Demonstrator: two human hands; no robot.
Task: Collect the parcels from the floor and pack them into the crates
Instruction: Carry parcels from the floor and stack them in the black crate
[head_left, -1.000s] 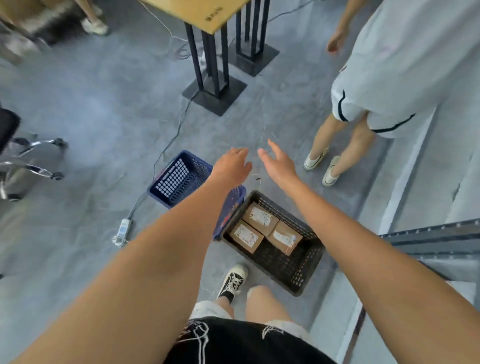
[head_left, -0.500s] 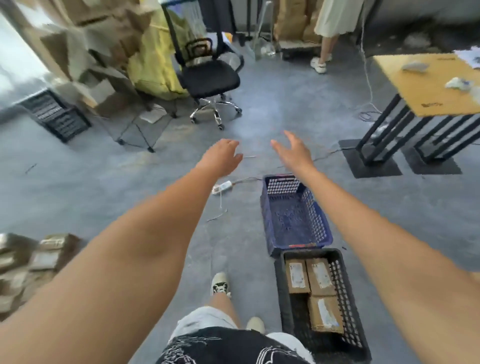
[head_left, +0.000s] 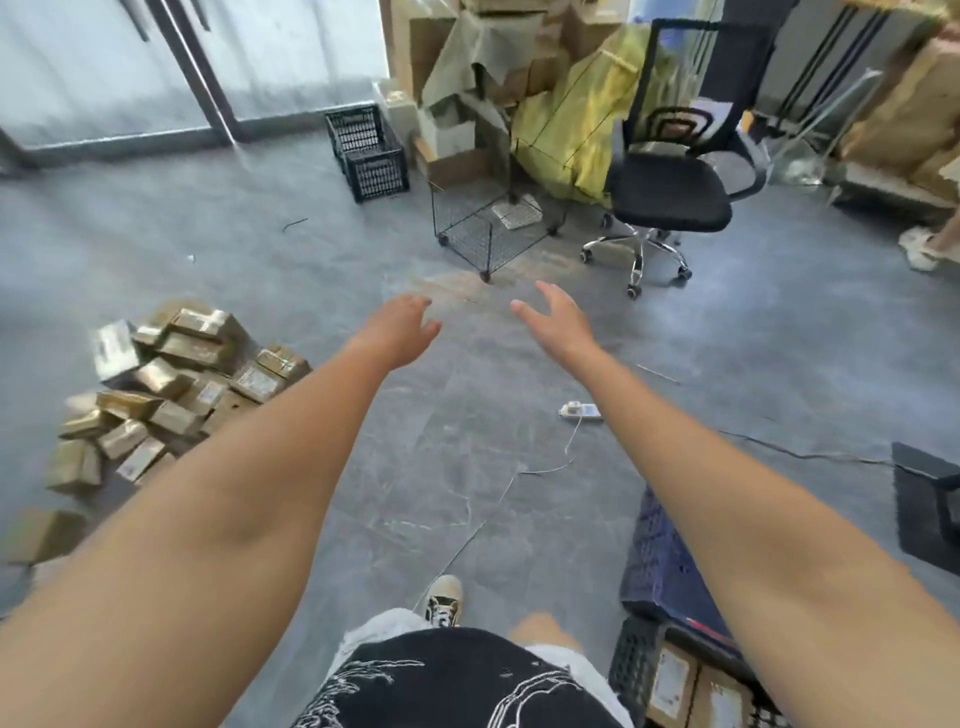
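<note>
A heap of several small brown cardboard parcels (head_left: 171, 384) with white labels lies on the grey floor at the left. Both my arms stretch forward over the bare floor. My left hand (head_left: 402, 325) and my right hand (head_left: 556, 322) hang in the air with relaxed fingers, holding nothing, well right of the heap. At the bottom right a blue crate (head_left: 657, 561) shows partly behind my right forearm. Just below it a black crate (head_left: 631, 660) holds labelled parcels (head_left: 670, 686).
A black office chair (head_left: 670, 192) and a small wire cart (head_left: 483, 234) stand ahead, before piled cardboard and yellow sheeting. Two stacked black crates (head_left: 369, 153) sit by the wall. A white power strip (head_left: 579, 411) and its cable lie on the floor. A table foot (head_left: 930, 499) is at the right.
The view has swung left, away from the two crates and the table. The parcel heap has come into fuller view at the left. Both hands stay extended and hold nothing.
</note>
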